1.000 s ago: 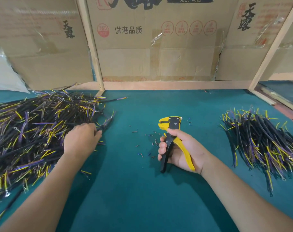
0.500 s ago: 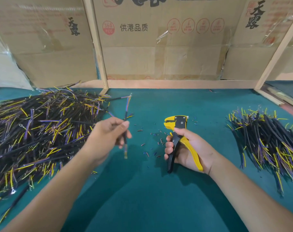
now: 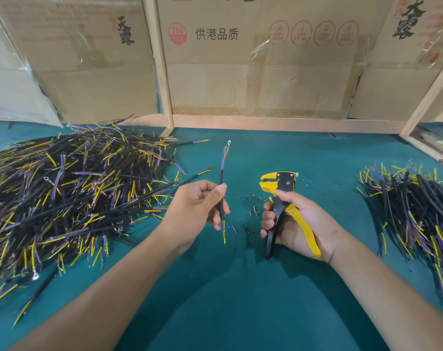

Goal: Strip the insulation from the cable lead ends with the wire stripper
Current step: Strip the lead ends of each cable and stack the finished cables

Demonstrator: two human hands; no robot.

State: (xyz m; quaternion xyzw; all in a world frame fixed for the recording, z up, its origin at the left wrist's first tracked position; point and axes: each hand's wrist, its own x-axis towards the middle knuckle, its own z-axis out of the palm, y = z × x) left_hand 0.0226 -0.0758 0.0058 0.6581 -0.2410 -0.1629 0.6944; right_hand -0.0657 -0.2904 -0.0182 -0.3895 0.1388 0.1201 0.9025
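My left hand (image 3: 195,209) pinches one black-sheathed cable with coloured leads (image 3: 222,198) between thumb and fingertips, held nearly upright above the teal felt table (image 3: 240,300). Its top end fans into purple and yellow leads with a small ring terminal; the bottom leads poke out below my fingers. My right hand (image 3: 299,224) wraps the handles of the yellow-and-black wire stripper (image 3: 281,191), fingers curled round the black handle, yellow handle against my palm, head pointing away from me. Cable and stripper are apart, not touching. Small insulation scraps (image 3: 250,211) lie on the felt between my hands. Big loose pile of cables (image 3: 76,193) to my left, smaller cable pile (image 3: 413,211) to my right. Cardboard boxes (image 3: 253,72) behind.
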